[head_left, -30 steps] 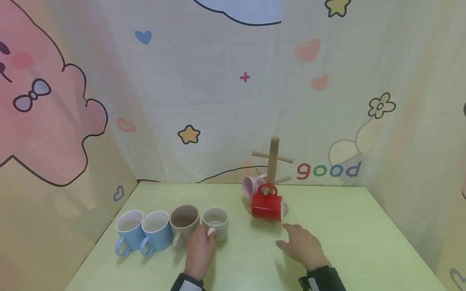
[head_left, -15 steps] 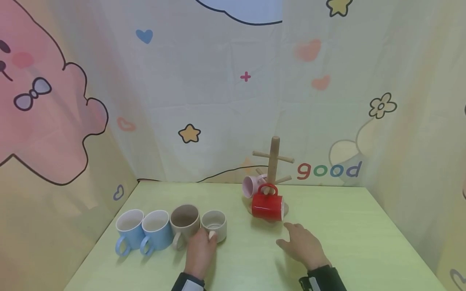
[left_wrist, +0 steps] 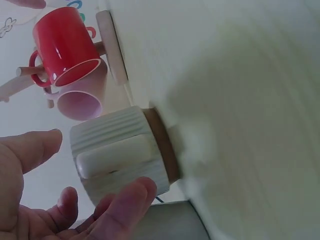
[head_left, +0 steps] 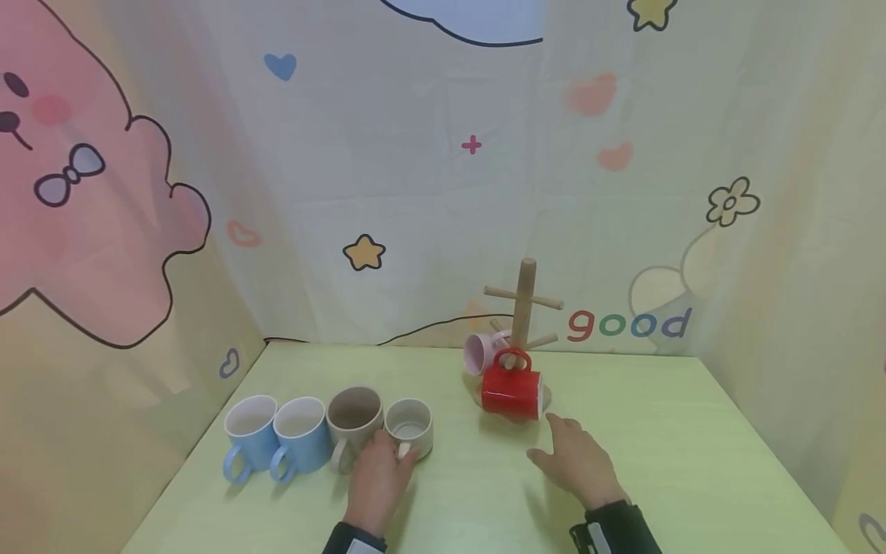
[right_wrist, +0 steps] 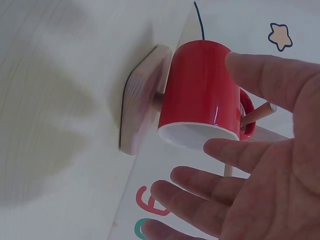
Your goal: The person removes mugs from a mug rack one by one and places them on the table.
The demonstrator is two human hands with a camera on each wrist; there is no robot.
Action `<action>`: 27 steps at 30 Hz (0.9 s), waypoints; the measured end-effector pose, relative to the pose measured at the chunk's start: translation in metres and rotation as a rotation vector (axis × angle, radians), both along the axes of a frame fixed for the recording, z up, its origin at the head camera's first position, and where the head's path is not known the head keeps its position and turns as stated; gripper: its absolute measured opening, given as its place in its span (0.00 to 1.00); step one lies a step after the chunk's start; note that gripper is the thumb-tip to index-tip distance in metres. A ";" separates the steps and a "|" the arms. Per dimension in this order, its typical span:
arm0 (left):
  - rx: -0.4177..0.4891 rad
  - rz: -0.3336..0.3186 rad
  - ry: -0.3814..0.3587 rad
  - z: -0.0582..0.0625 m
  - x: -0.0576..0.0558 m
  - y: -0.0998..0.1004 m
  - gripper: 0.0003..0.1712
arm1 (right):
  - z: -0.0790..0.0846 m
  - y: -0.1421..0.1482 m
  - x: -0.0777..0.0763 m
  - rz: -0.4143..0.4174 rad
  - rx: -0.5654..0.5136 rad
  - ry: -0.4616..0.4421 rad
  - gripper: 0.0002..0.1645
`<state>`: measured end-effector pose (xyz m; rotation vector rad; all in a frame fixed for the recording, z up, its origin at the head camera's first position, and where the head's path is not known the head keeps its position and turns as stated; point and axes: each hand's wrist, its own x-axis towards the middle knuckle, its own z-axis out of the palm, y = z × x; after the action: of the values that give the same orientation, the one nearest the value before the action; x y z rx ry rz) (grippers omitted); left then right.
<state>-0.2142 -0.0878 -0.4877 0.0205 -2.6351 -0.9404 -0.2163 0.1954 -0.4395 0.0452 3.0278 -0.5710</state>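
Note:
My left hand [head_left: 377, 485] is at the handle of a small off-white ribbed mug [head_left: 424, 437], which stands upright at the right end of a row of mugs. In the left wrist view the thumb is apart from its handle [left_wrist: 115, 156], with a fingertip over the mug's side. Beside it stands a larger grey-beige mug [head_left: 360, 432]. My right hand [head_left: 581, 468], its fingers spread, hovers near a red mug [head_left: 509, 392] that hangs sideways by its handle on a wooden mug tree [head_left: 523, 312]. A pink mug [head_left: 476, 354] hangs behind the red one.
Two light blue mugs [head_left: 253, 446] stand upright at the left of the row, handles toward me. Bare pegs [head_left: 547, 303] stick out from the upper part of the tree. A printed curtain [head_left: 415, 154] closes off the back of the pale green table [head_left: 657, 438].
The off-white mug has come slightly toward me and sits beside the grey-beige mug. My left thumb has parted from its handle. The right hand has hardly moved.

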 end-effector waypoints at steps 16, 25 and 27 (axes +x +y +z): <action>-0.242 -0.033 0.023 0.029 0.010 0.010 0.27 | -0.001 0.013 -0.019 -0.011 -0.083 0.052 0.55; -0.362 -0.248 0.064 0.029 0.006 0.017 0.35 | -0.006 0.017 -0.035 -0.028 -0.189 -0.004 0.62; -0.368 -0.278 0.026 0.031 0.003 0.019 0.36 | -0.008 0.018 -0.040 -0.025 -0.208 -0.010 0.63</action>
<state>-0.2114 -0.0691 -0.4572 -0.4524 -2.7904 -0.5123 -0.2564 0.2130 -0.4473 0.0751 2.9440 -0.8816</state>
